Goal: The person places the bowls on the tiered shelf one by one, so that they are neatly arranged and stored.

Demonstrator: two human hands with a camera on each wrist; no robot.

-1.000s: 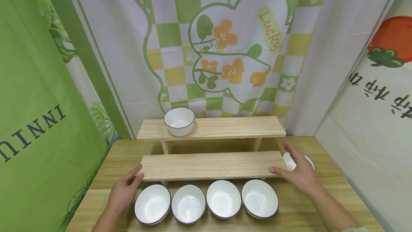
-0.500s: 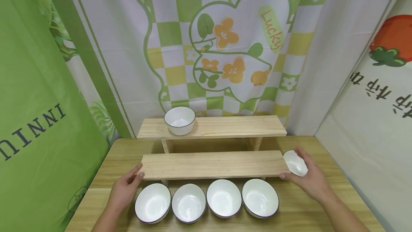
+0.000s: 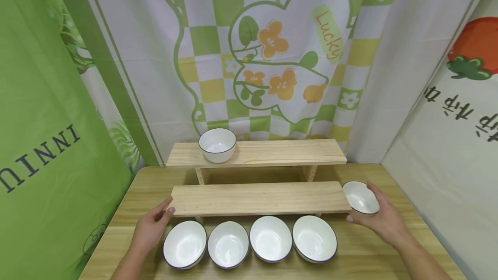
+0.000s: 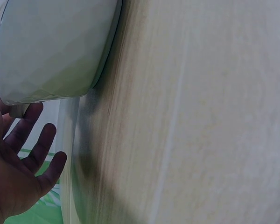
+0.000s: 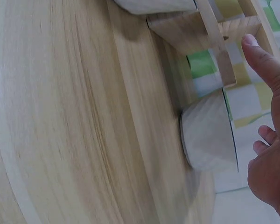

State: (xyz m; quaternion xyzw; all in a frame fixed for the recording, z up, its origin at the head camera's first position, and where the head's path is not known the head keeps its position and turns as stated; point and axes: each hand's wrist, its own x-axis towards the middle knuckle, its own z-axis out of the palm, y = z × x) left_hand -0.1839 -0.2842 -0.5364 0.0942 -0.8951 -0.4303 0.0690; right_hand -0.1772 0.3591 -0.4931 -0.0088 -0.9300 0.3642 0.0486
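Note:
My left hand [image 3: 153, 224] rests at the left end of the lower wooden shelf board [image 3: 256, 198]. Its fingers are loosely spread in the left wrist view, beneath a white bowl [image 4: 51, 51]. On the table right of the shelf stands a white dark-rimmed bowl [image 3: 362, 196], also a ribbed bowl [image 5: 210, 133] in the right wrist view. My right hand [image 3: 383, 221] is beside it, fingers at its far right rim and thumb stretched out in front, apart from the bowl's near side. No grip on the bowl shows.
Several matching bowls, among them one white bowl [image 3: 271, 239], form a row in front of the shelf. Another bowl [image 3: 217, 145] sits on the upper board [image 3: 288, 152], left of its middle. Printed curtains [image 3: 155, 55] surround the wooden table [image 3: 120, 211] on three sides.
My right hand has moved right, from the lower board's right end to beside the right bowl, uncovering more of that bowl. My left hand has stayed at the board's left end.

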